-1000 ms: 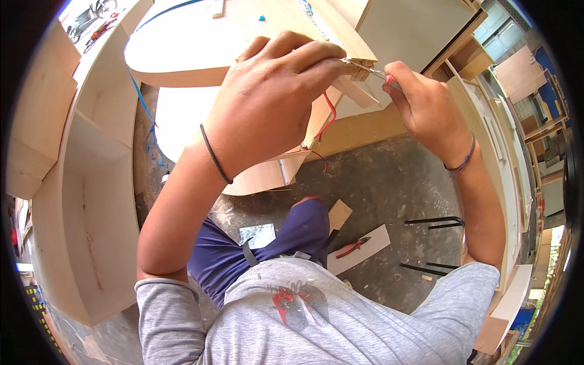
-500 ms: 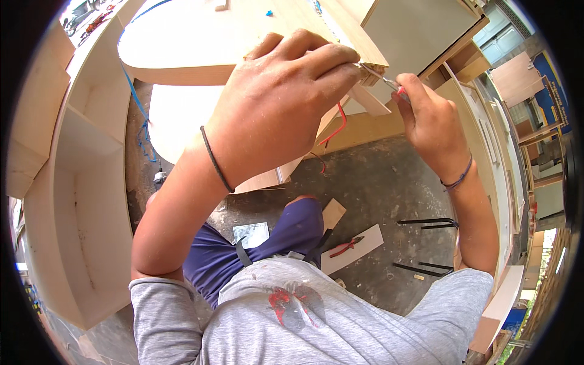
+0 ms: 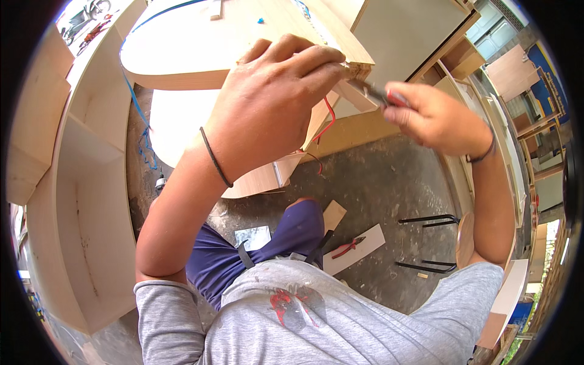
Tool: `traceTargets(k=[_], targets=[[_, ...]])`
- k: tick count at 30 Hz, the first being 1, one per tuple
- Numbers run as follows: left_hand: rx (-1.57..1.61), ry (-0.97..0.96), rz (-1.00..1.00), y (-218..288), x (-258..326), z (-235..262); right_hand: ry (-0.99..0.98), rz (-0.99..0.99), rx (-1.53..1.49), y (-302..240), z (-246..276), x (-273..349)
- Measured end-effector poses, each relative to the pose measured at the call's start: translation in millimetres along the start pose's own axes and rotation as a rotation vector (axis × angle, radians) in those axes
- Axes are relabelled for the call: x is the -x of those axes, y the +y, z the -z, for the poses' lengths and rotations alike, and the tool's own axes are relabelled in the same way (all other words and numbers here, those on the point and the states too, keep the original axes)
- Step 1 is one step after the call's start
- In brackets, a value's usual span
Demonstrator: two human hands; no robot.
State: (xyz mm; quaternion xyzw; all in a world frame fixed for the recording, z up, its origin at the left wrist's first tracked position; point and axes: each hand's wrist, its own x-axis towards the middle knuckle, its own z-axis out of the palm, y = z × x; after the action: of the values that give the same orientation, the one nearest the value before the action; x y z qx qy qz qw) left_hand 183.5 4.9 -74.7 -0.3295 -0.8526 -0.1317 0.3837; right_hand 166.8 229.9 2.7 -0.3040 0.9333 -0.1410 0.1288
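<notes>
My left hand (image 3: 280,97) is closed at the corner of a light wood-faced panel (image 3: 347,45), index finger bent over the edge. What its fingertips pinch there is hidden. My right hand (image 3: 435,118) is wrapped round a hand tool (image 3: 398,99) with a red and dark handle. The tool's grey metal end is smeared by motion and points at the panel's corner, close to my left fingertips. A red wire (image 3: 331,118) hangs below the panel, beside my left hand. An LED-like strip (image 3: 313,21) runs along the panel's top.
Red-handled pliers (image 3: 347,248) lie on a white board (image 3: 365,249) on the concrete floor. Black metal stool legs (image 3: 429,219) stick out at the right. An open white cabinet (image 3: 91,182) stands on the left. Blue strapping (image 3: 139,109) trails down beside the rounded worktop (image 3: 182,80).
My right hand has turned over and its grip has changed, so the tool lies more level, nearer the corner. My left hand stays at the panel, and the whole view has shifted slightly.
</notes>
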Motion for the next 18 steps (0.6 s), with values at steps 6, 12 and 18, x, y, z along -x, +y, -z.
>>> traceTargets(k=[6, 12, 18], targets=[[-0.010, 0.016, -0.002, 0.7, 1.1, 1.0, 0.251, 0.055, 0.124, 4.1, -16.3, 5.9], [-0.012, 0.030, -0.010, 3.0, 0.6, 0.9, 0.561, 0.274, 0.439, 21.3, -28.6, -1.5], [-0.011, 0.002, -0.007, 5.0, -2.5, 3.6, 0.662, 0.329, 0.647, 49.3, -29.0, -14.7]])
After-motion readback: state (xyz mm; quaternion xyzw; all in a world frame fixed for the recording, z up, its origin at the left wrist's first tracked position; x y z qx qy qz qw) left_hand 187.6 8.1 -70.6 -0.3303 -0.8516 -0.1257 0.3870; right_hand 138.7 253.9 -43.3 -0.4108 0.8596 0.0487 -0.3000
